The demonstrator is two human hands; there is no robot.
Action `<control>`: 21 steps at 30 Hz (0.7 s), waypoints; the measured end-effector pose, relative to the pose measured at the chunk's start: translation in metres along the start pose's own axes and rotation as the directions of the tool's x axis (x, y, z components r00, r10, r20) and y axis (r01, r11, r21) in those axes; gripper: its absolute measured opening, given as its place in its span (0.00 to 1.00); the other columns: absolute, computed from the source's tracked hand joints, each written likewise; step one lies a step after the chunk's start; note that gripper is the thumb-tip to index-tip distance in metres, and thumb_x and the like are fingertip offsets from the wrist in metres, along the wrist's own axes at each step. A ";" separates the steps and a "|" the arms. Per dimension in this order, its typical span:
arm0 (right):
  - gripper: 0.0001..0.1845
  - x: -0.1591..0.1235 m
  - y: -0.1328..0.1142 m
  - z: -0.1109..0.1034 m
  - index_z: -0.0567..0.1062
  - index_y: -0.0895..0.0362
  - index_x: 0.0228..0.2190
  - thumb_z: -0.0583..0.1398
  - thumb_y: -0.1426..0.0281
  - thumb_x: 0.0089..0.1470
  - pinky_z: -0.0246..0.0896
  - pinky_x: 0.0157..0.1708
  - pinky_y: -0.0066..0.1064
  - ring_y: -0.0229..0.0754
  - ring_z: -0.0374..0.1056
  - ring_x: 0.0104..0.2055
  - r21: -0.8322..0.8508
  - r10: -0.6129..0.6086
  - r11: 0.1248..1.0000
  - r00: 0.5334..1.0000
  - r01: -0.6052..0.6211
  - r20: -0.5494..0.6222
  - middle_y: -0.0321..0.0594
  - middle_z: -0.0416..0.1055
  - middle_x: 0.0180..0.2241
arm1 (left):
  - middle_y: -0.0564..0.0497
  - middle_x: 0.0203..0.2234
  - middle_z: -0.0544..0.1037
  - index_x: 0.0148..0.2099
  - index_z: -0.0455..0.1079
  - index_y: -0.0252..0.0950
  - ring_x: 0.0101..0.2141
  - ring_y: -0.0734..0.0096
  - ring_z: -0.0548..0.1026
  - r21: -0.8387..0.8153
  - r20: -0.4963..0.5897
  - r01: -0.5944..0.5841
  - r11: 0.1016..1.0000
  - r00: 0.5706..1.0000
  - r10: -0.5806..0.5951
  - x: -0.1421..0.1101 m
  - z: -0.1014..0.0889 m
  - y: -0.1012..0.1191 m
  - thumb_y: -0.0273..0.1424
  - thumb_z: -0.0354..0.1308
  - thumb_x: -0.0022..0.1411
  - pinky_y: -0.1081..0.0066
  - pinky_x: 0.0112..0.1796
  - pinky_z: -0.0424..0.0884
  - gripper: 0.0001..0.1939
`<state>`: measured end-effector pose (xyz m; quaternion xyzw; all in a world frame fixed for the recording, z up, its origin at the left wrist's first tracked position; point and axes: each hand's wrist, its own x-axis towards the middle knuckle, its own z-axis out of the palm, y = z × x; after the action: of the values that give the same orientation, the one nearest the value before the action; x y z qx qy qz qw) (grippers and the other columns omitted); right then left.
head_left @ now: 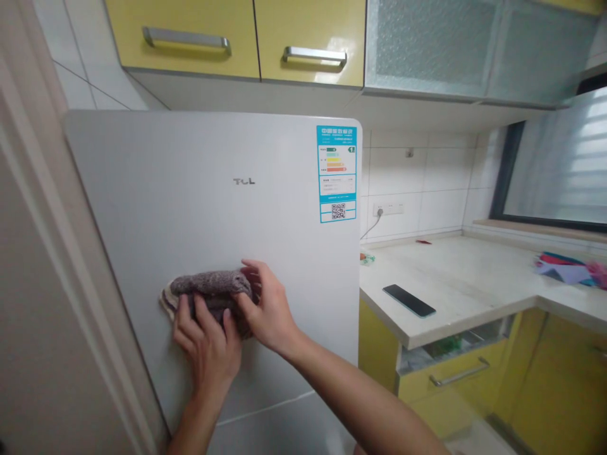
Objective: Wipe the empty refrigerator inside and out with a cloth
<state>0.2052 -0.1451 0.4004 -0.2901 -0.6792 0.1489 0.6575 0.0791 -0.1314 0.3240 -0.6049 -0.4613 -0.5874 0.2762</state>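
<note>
Folded grey cloth [208,285], one, at the upper door of one TCL refrigerator [289,253]. Two hands grip it: the left hand [211,347], fingers bent over its lower edge; the right hand [270,309], fingers and thumb closed about its right end. Door: one energy label [337,174]. Tabletop [455,278]: one smartphone [408,300]. Above: two yellow cabinet doors [190,16], one handle [187,39] each.

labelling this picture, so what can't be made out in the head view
Cloth, lower part: head view, partly behind the left hand.
Energy label, fine print: head view, too small.
Fridge, bottom: head view, cut off by the lower edge.
Drawer, contents: head view, mostly hidden by the countertop.
</note>
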 end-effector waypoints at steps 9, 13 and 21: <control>0.38 -0.016 0.056 -0.181 0.63 0.58 0.71 0.61 0.52 0.69 0.46 0.75 0.63 0.61 0.52 0.76 -0.680 -0.379 0.728 0.778 -0.084 -0.502 0.60 0.57 0.72 | 0.20 0.79 0.44 0.81 0.41 0.18 0.78 0.29 0.44 0.025 -0.125 0.071 0.997 0.990 -0.067 0.138 0.005 -0.021 0.42 0.51 0.77 0.32 0.74 0.45 0.44; 0.49 -0.016 0.100 -0.222 0.69 0.62 0.65 0.53 0.34 0.65 0.62 0.65 0.57 0.63 0.68 0.64 -0.471 -0.015 0.825 0.819 -0.314 -0.573 0.63 0.70 0.63 | 0.25 0.80 0.42 0.81 0.39 0.22 0.78 0.29 0.41 -0.016 -0.131 0.005 1.000 0.991 -0.007 0.245 -0.009 -0.007 0.47 0.48 0.78 0.23 0.69 0.45 0.45; 0.47 -0.021 0.116 -0.199 0.66 0.51 0.23 0.38 0.24 0.59 0.57 0.37 0.42 0.51 0.65 0.33 -0.360 0.172 0.805 0.767 -0.471 -0.618 0.48 0.73 0.28 | 0.37 0.82 0.43 0.83 0.42 0.37 0.79 0.42 0.44 0.022 0.075 -0.602 0.798 0.797 0.599 0.213 0.011 0.005 0.52 0.56 0.75 0.39 0.75 0.47 0.47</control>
<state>0.4224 -0.1017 0.3344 -0.5950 -0.4094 -0.0070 0.6916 0.0643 -0.0740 0.5292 -0.7321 -0.2674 -0.4394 0.4466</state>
